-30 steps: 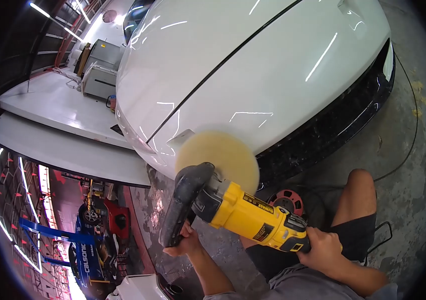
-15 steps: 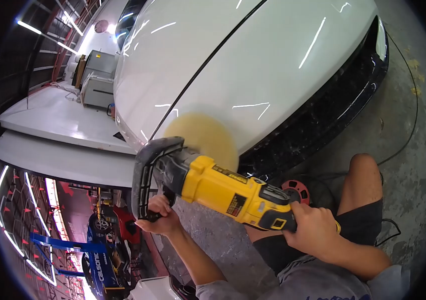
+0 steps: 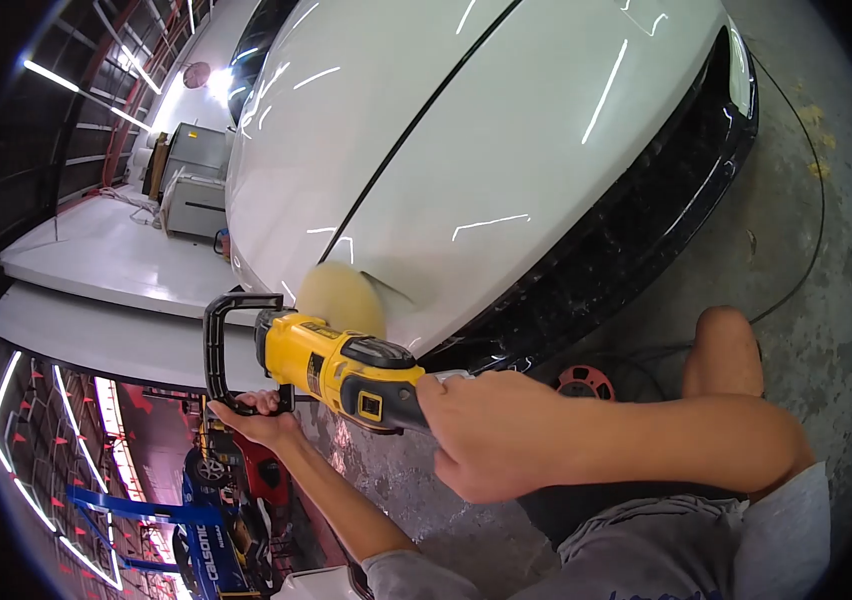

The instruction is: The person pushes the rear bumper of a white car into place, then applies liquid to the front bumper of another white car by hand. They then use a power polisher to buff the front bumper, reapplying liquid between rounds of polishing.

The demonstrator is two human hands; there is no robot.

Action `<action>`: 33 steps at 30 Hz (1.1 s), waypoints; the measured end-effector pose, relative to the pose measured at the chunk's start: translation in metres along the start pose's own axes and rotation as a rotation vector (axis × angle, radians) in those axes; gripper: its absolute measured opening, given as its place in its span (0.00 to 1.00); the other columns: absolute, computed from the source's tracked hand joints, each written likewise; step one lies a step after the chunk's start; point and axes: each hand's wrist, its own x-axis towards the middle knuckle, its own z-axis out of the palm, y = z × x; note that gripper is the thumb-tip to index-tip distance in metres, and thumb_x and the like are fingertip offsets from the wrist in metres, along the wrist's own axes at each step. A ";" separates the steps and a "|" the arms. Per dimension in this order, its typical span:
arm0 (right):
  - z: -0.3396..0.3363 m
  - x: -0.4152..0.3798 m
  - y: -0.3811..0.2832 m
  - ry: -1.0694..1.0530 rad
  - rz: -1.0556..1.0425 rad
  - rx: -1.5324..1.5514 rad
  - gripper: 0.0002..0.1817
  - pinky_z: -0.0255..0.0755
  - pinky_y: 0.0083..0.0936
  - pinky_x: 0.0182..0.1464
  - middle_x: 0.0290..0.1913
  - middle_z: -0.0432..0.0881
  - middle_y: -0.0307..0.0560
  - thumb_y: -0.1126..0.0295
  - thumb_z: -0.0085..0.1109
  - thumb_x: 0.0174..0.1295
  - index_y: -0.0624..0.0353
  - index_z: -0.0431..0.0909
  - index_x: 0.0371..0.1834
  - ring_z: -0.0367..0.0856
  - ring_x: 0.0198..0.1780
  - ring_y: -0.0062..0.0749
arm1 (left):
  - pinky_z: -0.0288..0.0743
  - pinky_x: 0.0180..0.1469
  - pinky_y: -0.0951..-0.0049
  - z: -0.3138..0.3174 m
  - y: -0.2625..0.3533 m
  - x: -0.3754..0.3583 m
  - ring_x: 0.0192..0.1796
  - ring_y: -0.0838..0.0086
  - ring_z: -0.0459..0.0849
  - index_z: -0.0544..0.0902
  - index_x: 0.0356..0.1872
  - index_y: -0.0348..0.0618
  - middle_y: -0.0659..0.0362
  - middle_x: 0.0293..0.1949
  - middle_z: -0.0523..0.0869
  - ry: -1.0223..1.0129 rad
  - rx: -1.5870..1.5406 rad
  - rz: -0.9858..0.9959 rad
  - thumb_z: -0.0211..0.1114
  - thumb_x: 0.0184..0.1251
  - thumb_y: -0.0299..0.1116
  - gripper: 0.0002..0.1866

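A yellow and black power polisher (image 3: 331, 362) lies across the lower left of the view. Its pale yellow round pad (image 3: 344, 300) rests against the glossy white car body panel (image 3: 466, 190), beside a dark panel seam. My left hand (image 3: 264, 418) is wrapped round the black loop handle (image 3: 221, 350) at the polisher's front. The rear grip end is in my right hand (image 3: 491, 430), its fingers mostly hidden behind the back of the hand.
A black trim strip (image 3: 596, 270) edges the white panel. On the concrete floor lie a red reel (image 3: 586, 382) and a black cable (image 3: 818, 230). Metal boxes (image 3: 194, 180) stand at the upper left. A blue car (image 3: 208, 560) is at the lower left.
Both hands and the polisher have moved left, and the tool has turned so its pad shows more edge-on. My right forearm now stretches across the view. The camera view has shifted slightly.
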 end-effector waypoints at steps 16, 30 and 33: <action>-0.030 0.007 0.030 -0.404 0.007 0.589 0.45 0.72 0.29 0.34 0.30 0.76 0.49 0.68 0.60 0.57 0.65 0.45 0.76 0.76 0.28 0.34 | 0.56 0.17 0.79 0.008 0.014 0.013 0.12 0.80 0.62 0.66 0.14 0.51 0.67 0.09 0.61 0.043 0.076 -0.049 0.59 0.59 0.70 0.34; -0.047 -0.011 0.038 -0.362 -0.087 0.845 0.41 0.70 0.29 0.26 0.27 0.76 0.50 0.68 0.52 0.61 0.64 0.43 0.75 0.76 0.22 0.34 | 0.56 0.17 0.80 0.041 0.025 0.003 0.11 0.79 0.61 0.67 0.14 0.51 0.67 0.08 0.60 0.036 0.142 -0.058 0.58 0.60 0.70 0.34; -0.066 -0.027 0.034 -0.315 -0.059 0.756 0.40 0.70 0.32 0.28 0.31 0.79 0.56 0.67 0.51 0.61 0.67 0.45 0.74 0.78 0.23 0.41 | 0.57 0.18 0.79 0.058 0.026 -0.007 0.11 0.79 0.61 0.66 0.13 0.50 0.66 0.08 0.60 0.041 0.138 -0.084 0.58 0.60 0.70 0.34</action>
